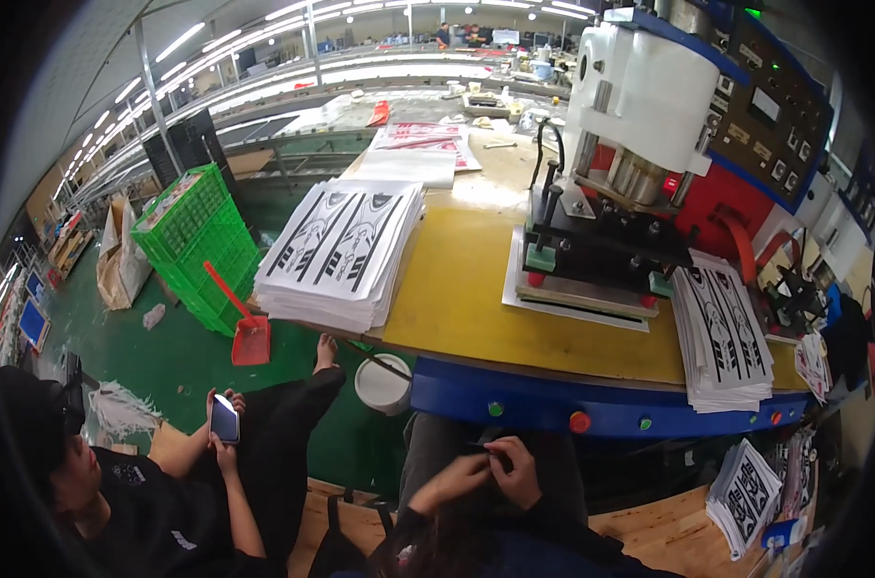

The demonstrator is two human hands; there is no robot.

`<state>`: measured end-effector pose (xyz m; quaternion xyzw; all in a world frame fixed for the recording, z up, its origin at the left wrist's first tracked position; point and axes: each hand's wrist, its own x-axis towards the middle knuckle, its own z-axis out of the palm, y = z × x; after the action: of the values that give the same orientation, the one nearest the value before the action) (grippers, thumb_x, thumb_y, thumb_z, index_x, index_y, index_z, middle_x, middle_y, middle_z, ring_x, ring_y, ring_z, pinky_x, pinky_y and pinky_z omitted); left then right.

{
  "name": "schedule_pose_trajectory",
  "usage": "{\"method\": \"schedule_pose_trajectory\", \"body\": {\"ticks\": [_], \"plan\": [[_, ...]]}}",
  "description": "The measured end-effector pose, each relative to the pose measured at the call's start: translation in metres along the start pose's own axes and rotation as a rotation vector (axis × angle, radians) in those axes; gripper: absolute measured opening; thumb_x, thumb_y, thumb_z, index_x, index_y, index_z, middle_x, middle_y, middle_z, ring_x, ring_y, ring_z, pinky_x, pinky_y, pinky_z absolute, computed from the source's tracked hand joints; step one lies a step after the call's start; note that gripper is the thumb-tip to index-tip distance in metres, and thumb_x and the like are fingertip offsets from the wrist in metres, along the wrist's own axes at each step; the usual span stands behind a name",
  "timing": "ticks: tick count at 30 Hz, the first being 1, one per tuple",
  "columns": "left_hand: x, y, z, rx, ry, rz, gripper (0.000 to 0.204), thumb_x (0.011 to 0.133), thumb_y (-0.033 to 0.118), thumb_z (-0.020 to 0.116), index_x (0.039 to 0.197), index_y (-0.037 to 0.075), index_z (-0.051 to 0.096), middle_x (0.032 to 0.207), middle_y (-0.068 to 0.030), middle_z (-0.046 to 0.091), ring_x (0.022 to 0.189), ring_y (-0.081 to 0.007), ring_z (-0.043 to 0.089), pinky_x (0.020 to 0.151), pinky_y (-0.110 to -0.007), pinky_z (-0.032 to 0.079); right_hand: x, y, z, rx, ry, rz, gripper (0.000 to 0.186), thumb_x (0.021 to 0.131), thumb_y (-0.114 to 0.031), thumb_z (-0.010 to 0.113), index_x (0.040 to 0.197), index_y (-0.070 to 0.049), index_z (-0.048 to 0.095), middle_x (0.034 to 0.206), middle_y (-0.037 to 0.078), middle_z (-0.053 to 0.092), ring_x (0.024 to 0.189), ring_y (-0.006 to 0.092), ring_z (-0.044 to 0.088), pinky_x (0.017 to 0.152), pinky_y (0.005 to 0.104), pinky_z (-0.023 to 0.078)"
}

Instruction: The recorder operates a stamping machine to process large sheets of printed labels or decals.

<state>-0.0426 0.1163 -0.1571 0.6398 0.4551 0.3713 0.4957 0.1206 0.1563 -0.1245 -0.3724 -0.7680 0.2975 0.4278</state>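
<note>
Over my lap, just below the blue front edge of the press table, my two hands meet. My left hand (459,478) has its fingers curled and pressed against the right. My right hand (517,472) is bent with its fingertips together at the left hand's fingers. Whatever lies between them, if anything, is hidden or too small to name. Beyond them stands a white press machine (635,106) with a black press head (601,252). A white sheet (515,289) sticks out from under that head.
A stack of printed sheets (336,246) lies left on the yellow tabletop (447,289), another stack (722,332) right. Buttons, among them a red button (579,421), line the front. At left, a seated person holds a phone (225,422) near green crates (195,250) and a red dustpan (251,339).
</note>
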Motion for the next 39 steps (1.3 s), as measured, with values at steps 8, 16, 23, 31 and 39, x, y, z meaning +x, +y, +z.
{"method": "schedule_pose_trajectory", "body": {"ticks": [8,16,23,31,39], "plan": [[-0.034,0.292,-0.129,-0.417,-0.319,1.308,0.028,0.095,0.02,0.049,0.101,-0.004,0.062,0.078,-0.0084,0.06,0.064,-0.0251,0.059,0.051,-0.043,0.046,0.115,-0.213,-0.112,1.513,-0.383,-0.737,0.019,0.077,-0.01,0.066,0.096,-0.012,0.064,0.081,0.017,0.066,0.066,0.0239,0.065,0.05,0.0293,0.043],[-0.034,0.301,-0.103,-0.5,-0.7,1.29,0.025,0.099,0.03,0.049,0.106,0.011,0.064,0.078,-0.0081,0.06,0.074,-0.0219,0.061,0.065,-0.034,0.046,0.124,-0.241,-0.154,1.429,-0.972,-0.934,0.031,0.095,-0.024,0.059,0.122,-0.01,0.067,0.074,0.01,0.063,0.049,0.0128,0.056,0.042,0.0206,0.031],[-0.038,0.208,-0.108,-0.056,-0.681,0.456,0.027,0.1,0.022,0.049,0.109,0.002,0.064,0.085,-0.0128,0.056,0.086,-0.032,0.057,0.079,-0.04,0.045,0.141,-0.177,-0.14,0.25,-1.317,-0.102,0.041,0.093,-0.03,0.062,0.127,-0.009,0.056,0.099,0.018,0.067,0.083,0.0346,0.068,0.069,0.0405,0.052],[-0.05,0.108,-0.069,0.146,-0.213,-0.251,0.033,0.099,0.026,0.051,0.119,0.002,0.061,0.099,-0.0183,0.067,0.096,-0.0356,0.063,0.086,-0.041,0.048,0.147,0.035,-0.112,-0.562,-0.035,0.052,0.017,0.087,-0.021,0.065,0.088,-0.005,0.059,0.133,0.018,0.059,0.093,0.037,0.065,0.077,0.041,0.052],[-0.026,0.037,-0.013,0.402,-0.191,-0.244,0.029,0.098,0.026,0.052,0.111,0.002,0.062,0.099,-0.0228,0.068,0.099,-0.0413,0.062,0.087,-0.048,0.047,0.161,0.068,-0.115,-0.718,0.191,0.15,0.023,0.085,-0.025,0.065,0.08,-0.005,0.053,0.132,0.015,0.06,0.079,0.0349,0.066,0.066,0.0431,0.051]]}}
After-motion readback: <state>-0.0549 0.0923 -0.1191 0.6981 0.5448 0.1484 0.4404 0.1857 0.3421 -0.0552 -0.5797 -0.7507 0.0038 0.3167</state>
